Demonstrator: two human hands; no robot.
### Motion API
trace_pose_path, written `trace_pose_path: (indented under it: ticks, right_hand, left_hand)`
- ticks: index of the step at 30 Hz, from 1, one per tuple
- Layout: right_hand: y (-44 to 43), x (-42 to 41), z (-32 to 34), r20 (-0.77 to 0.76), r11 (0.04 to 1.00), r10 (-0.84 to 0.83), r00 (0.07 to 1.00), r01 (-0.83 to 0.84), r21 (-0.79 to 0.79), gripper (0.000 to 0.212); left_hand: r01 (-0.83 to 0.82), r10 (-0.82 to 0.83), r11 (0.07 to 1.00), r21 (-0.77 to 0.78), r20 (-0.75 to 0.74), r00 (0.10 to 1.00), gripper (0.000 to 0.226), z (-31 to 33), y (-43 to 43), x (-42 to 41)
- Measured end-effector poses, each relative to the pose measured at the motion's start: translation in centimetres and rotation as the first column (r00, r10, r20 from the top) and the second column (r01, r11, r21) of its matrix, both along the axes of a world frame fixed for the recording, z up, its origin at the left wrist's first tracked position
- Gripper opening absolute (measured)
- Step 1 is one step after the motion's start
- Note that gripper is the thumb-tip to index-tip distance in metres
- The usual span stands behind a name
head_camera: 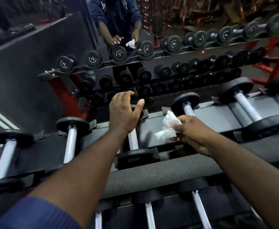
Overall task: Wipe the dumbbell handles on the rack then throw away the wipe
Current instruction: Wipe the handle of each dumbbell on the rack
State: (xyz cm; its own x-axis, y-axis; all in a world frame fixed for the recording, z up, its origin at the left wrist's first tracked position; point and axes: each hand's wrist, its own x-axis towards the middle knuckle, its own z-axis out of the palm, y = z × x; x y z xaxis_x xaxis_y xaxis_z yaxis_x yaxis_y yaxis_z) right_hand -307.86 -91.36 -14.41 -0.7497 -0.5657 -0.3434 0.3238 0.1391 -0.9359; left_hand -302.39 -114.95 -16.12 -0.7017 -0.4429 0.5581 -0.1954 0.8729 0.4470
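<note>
Beneath left hand, dumbbell handle lies half hidden.

A single wide-angle view, worn on the person's head, looks forward and steeply down onto the top tier of the dumbbell rack, which lies close below and runs across the frame from lower left to upper right; a lower tier shows at the bottom edge. The camera faces a mirror just behind the rack, so the upper half repeats the same rack in reflection
</note>
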Motion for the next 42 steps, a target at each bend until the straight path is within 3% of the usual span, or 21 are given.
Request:
trace_pose_path:
  ticks: [5,7,11,14,17,19,21,26,28,30,31,34,36,39,42]
  right_hand:
    - [3.4,-2.9,0.5,0.033,0.995,0.05,0.998,-0.047,-0.09,0.019]
    - [5.3,-4.4,0.5,0.01,0.994,0.012,1.0,-0.011,-0.108,0.017]
    - [8.1,-8.4,-0.7,-0.091,0.948,-0.298,0.95,0.283,-0.148,0.013]
    - [8.0,-11.7,-2.6,-0.342,0.888,-0.441,0.83,0.46,-0.029,0.016]
    - [5.9,-12.8,-4.0,-0.659,0.871,-0.284,0.697,0.474,0.126,0.02]
    - [3.9,-12.9,-4.6,-0.798,0.879,-0.176,0.576,0.457,0.136,0.019]
    - [2.4,-12.4,-5.2,-0.83,0.903,-0.122,0.544,0.409,0.135,0.021]
    - [1.9,-12.4,-5.1,-0.942,0.932,0.056,0.33,0.321,0.168,0.024]
    - [1.3,-12.2,-4.9,-0.956,0.952,0.192,0.222,0.196,0.236,0.022]
    - [0.8,-12.1,-4.8,-0.944,0.927,0.288,0.161,0.202,0.317,0.019]
    - [0.7,-12.2,-5.0,-0.947,0.925,0.271,0.176,0.226,0.306,0.021]
    - [1.5,-12.6,-5.5,-0.921,0.923,0.053,0.386,0.332,0.193,0.028]
    - [1.5,-12.6,-5.5,-0.879,0.906,-0.029,0.475,0.384,0.178,0.029]
    - [1.5,-12.4,-5.3,-0.853,0.899,-0.067,0.518,0.403,0.174,0.027]
    - [2.1,-12.9,-5.2,-0.853,0.851,0.006,0.522,0.445,0.279,0.019]
  left_hand:
    - [0.106,-0.106,0.994,0.009,0.039,0.994,0.054,0.5,5.4,-4.2]
    - [0.118,-0.127,0.987,0.114,0.082,0.988,0.055,-0.7,7.6,-6.1]
    - [0.105,-0.169,0.927,0.361,0.149,0.974,0.058,-3.3,10.3,-9.7]
    - [0.071,-0.166,0.87,0.489,0.155,0.974,0.051,-5.0,10.9,-11.6]
    - [-0.024,-0.084,0.896,0.443,0.223,0.971,0.061,-6.2,11.1,-12.1]
    - [-0.069,-0.024,0.92,0.386,0.233,0.972,0.062,-6.4,11.1,-12.5]
    - [-0.096,-0.001,0.915,0.391,0.241,0.971,0.06,-6.7,11.0,-12.7]
    - [-0.104,0.021,0.918,0.382,0.214,0.977,0.064,-6.8,10.9,-12.8]
    - [-0.105,0.021,0.91,0.401,0.208,0.978,0.056,-6.8,10.9,-12.7]
    - [-0.097,0.012,0.905,0.414,0.203,0.979,0.059,-6.7,10.9,-12.8]
    - [-0.096,0.013,0.905,0.415,0.2,0.98,0.059,-6.6,10.9,-12.7]
    - [-0.095,0.017,0.915,0.393,0.197,0.98,0.065,-6.5,11.1,-12.7]
    - [-0.1,0.023,0.921,0.376,0.204,0.979,0.071,-6.4,11.2,-12.6]
    - [-0.11,0.035,0.923,0.368,0.206,0.978,0.069,-6.5,11.3,-12.5]
    - [-0.11,0.034,0.92,0.377,0.201,0.979,0.069,-6.5,11.3,-12.6]
